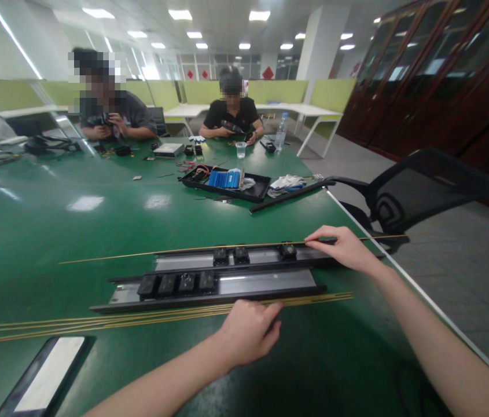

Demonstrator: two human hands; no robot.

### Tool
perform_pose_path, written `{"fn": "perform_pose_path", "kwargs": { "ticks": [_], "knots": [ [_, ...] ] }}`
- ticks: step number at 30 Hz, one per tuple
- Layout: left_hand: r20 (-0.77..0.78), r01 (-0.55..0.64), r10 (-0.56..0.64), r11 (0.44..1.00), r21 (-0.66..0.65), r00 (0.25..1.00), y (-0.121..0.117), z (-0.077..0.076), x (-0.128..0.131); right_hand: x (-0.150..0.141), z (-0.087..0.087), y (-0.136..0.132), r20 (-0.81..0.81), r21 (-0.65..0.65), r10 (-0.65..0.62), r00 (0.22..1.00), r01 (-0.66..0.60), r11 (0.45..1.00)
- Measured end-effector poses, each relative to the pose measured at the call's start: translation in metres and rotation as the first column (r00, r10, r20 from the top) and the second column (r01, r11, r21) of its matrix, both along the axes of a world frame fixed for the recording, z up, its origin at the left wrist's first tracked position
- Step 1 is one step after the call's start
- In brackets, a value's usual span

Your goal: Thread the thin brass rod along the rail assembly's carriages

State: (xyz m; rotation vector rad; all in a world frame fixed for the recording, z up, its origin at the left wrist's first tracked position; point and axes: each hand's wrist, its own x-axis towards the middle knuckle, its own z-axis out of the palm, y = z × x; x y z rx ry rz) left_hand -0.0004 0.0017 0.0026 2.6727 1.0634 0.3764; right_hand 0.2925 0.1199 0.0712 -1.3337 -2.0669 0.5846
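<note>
My right hand pinches a long thin brass-coloured rod, which runs lengthwise over the farther black-edged metal track. Several small black blocks sit in that track. In front lies a second, similar track with a row of black blocks toward its left end. My left hand is palm down beside a bundle of brass-coloured rods along the near track. Its fingers are loosely bent, with thumb and index finger apart; the other fingertips are hidden.
A phone lies at the lower left. Farther back are a black tray with a blue item, a black strip, gloves, a cup and a bottle. Two people work across the green table; a chair stands right.
</note>
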Motion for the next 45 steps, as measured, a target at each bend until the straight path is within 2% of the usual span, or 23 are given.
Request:
{"fn": "perform_pose_path", "kwargs": {
  "ticks": [6, 16, 27, 35, 45],
  "knots": [
    [-0.003, 0.001, -0.001, 1.0, -0.005, 1.0, 0.001, 0.001, 0.0, 0.006, 0.002, 0.001, 0.029, -0.026, 0.01, 1.0, -0.01, 1.0],
    [0.001, -0.001, 0.001, 1.0, -0.006, 1.0, 0.0, -0.001, 0.0, 0.023, 0.009, 0.003, 0.061, -0.132, -0.035, 0.997, 0.043, 0.99],
    [0.004, -0.001, 0.002, 1.0, -0.014, 1.0, 0.0, 0.001, 0.001, 0.043, 0.012, 0.007, 0.103, -0.17, -0.067, 0.992, 0.084, 0.982],
    [-0.004, -0.003, 0.003, 1.0, -0.026, 1.0, 0.0, 0.002, 0.001, 0.043, 0.022, 0.004, 0.114, -0.193, -0.089, 0.989, 0.11, 0.975],
    [-0.018, -0.002, 0.001, 1.0, -0.013, 1.0, 0.0, 0.002, 0.0, 0.052, 0.022, 0.005, 0.142, -0.206, -0.113, 0.983, 0.141, 0.968]
  ]
}}
